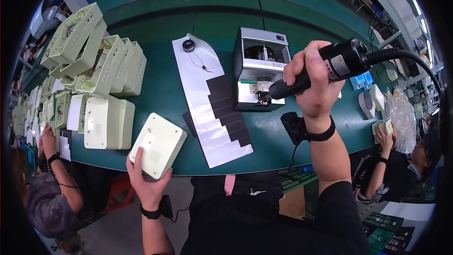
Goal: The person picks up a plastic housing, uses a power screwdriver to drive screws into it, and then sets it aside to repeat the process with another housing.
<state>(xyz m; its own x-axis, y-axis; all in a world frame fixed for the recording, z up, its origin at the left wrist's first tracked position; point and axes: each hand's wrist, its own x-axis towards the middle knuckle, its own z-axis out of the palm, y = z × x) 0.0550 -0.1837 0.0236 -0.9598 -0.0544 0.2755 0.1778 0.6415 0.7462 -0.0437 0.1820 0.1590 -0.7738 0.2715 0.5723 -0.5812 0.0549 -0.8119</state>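
My left hand (147, 184) grips a cream plastic housing (160, 146) by its lower end, at the table's near edge. One finger lies on its face beside the speaker holes, and the thumb rests by its lower right corner. My right hand (314, 78) is wrapped around a black electric screwdriver (340, 61) whose cable runs off to the right. The driver's tip points down and left, at the pickup slot of a grey screw feeder (245, 68). Whether the tip touches a screw there is too small to tell.
Cream housings (106, 123) with wired open shells (101, 68) are stacked on the left. A small black speaker (188, 46) with wires lies on a white sheet (196, 99) beside black foam strips (224, 108). Co-workers sit at both sides. Blue parts (361, 81) and clear plastic wrap (401, 113) are at right.
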